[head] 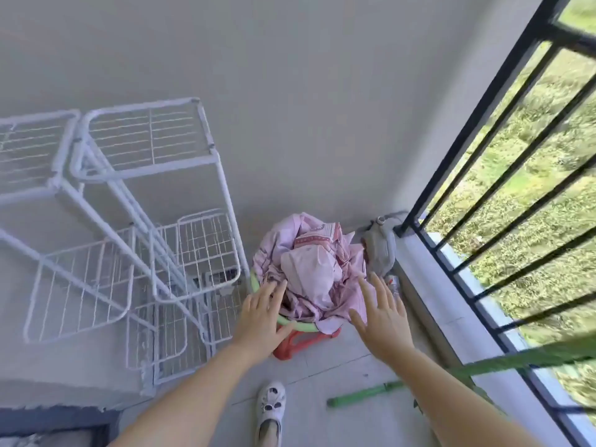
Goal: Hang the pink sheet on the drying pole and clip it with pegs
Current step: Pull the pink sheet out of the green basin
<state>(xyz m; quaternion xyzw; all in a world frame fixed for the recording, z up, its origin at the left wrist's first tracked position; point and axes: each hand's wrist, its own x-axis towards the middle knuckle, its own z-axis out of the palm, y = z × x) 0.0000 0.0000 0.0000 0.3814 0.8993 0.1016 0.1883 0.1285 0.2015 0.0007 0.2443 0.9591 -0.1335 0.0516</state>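
Note:
The pink sheet [309,269] lies crumpled in a green-rimmed basin [308,326] that rests on a red stool [292,345]. My left hand [263,317] hovers over the basin's left rim with fingers spread, holding nothing. At the sheet's right side my right hand [380,312] is stretched out, fingers apart and empty. A green pole [522,359] crosses the lower right of the view, blurred, in front of the railing. No pegs are visible.
A white wire drying rack [138,240] stands at the left against the wall. A black balcony railing [503,175] runs along the right above a low ledge. A grey jug [380,250] sits in the corner. A short green stick [364,393] lies on the floor by my white shoe [270,411].

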